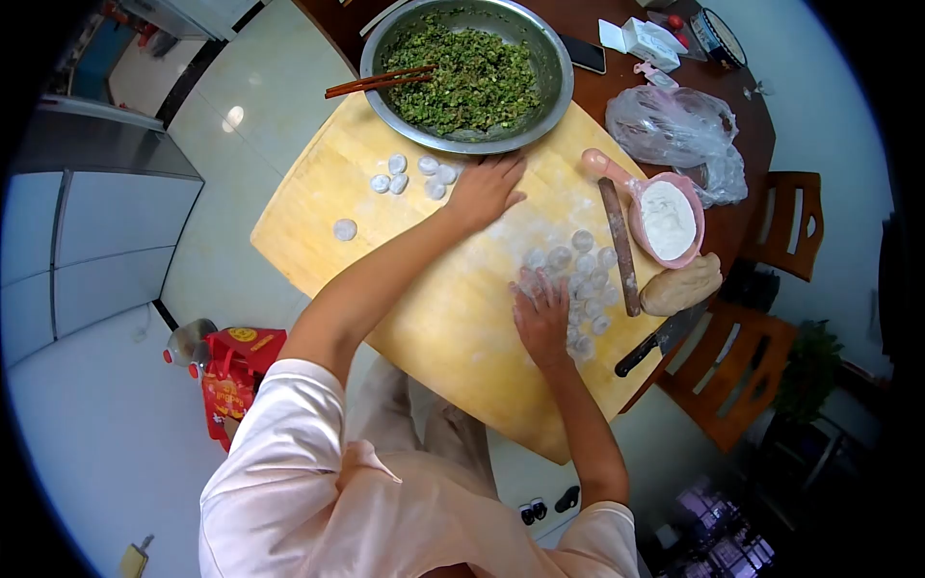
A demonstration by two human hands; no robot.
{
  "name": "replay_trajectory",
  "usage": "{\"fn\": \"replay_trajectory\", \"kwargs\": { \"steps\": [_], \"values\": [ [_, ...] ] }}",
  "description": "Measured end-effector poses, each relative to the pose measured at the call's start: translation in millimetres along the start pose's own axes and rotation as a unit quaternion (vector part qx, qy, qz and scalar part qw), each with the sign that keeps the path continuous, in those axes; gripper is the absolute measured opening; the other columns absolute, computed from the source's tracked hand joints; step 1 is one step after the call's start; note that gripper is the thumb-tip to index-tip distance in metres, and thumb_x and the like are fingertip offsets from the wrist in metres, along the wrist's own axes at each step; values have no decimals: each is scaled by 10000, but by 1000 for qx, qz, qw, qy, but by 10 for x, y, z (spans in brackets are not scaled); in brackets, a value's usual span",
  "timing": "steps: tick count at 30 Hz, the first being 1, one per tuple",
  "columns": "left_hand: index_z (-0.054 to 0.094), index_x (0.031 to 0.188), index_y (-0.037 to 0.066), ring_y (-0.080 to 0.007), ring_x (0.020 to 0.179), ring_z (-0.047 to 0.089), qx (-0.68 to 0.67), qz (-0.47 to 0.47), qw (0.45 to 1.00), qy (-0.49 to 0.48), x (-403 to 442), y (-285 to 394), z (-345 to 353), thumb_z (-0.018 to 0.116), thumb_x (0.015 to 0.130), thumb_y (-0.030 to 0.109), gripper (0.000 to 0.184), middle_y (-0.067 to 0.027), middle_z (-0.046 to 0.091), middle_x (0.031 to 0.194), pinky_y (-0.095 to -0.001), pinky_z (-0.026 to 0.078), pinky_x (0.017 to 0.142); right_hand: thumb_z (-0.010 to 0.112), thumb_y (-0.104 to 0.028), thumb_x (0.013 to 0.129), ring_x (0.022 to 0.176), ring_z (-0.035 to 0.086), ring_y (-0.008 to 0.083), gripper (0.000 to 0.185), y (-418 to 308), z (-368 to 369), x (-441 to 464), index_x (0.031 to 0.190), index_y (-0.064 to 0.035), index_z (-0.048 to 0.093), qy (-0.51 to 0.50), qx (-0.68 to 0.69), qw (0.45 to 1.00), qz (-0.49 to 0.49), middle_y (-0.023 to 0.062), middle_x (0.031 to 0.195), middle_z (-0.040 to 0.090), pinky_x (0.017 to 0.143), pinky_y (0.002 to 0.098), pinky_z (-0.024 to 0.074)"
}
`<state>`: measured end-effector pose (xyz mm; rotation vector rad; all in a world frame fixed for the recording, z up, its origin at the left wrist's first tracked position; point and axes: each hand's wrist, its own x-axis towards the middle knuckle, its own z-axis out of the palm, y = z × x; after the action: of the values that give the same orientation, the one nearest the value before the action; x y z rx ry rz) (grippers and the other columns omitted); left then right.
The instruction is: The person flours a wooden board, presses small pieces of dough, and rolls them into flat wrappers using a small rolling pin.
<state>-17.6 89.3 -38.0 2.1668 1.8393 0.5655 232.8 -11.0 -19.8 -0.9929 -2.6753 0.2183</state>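
On the yellow board [434, 328], my left hand [489, 190] lies with fingers spread just below the metal bowl [462, 77] of chopped green filling. It is beside a small group of floured dough pieces [428, 166]. My right hand [542, 313] rests with its fingers apart on the left edge of a larger cluster of floured dough pieces [583, 286]. Some pieces are partly hidden under its fingertips. A rolling pin [620, 247] lies right of that cluster, beside a pink bowl of flour [668, 222] and a lump of dough [681, 285].
Chopsticks [378, 83] stick out over the bowl's left rim. A knife [660, 340] lies at the board's right edge. On the brown table are a phone [583, 55], a plastic bag [674, 125] and a tissue pack [652, 43]. Wooden chairs [737, 371] stand at the right.
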Motion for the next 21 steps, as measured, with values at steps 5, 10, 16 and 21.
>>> {"fn": "replay_trajectory", "kwargs": {
  "steps": [5,10,16,21],
  "values": [
    [539,1355,65,-353,1322,456,-41,129,991,3,-840,-216,-328,617,940,314,490,-131,522,1411,-479,358,1087,650,-188,864,1352,453,345,389,-81,-288,-230,1247,-122,638,-5,70,997,31,109,1437,516,1080,633,278],
    [627,1234,50,-359,1226,542,-129,140,981,44,-898,-414,-679,677,891,185,372,-146,596,1307,-454,434,1012,670,-252,849,1396,398,364,491,259,-276,-797,1314,-115,596,-72,34,997,-21,115,1496,456,1091,681,236],
    [639,1043,-5,-382,966,583,-122,-9,992,18,-627,-162,-761,784,719,136,382,-177,588,1032,-448,489,838,710,-242,822,1389,404,333,512,372,-103,-237,1301,-107,589,-45,-6,999,-4,99,1504,443,1105,687,237],
    [597,917,-9,-389,912,577,-80,-54,995,-1,-517,-44,-619,728,732,82,245,-187,564,964,-460,483,802,700,-181,821,1361,450,282,445,-200,-49,90,1255,-117,625,-45,48,994,-83,69,1432,529,1115,643,265]
  ]
}}
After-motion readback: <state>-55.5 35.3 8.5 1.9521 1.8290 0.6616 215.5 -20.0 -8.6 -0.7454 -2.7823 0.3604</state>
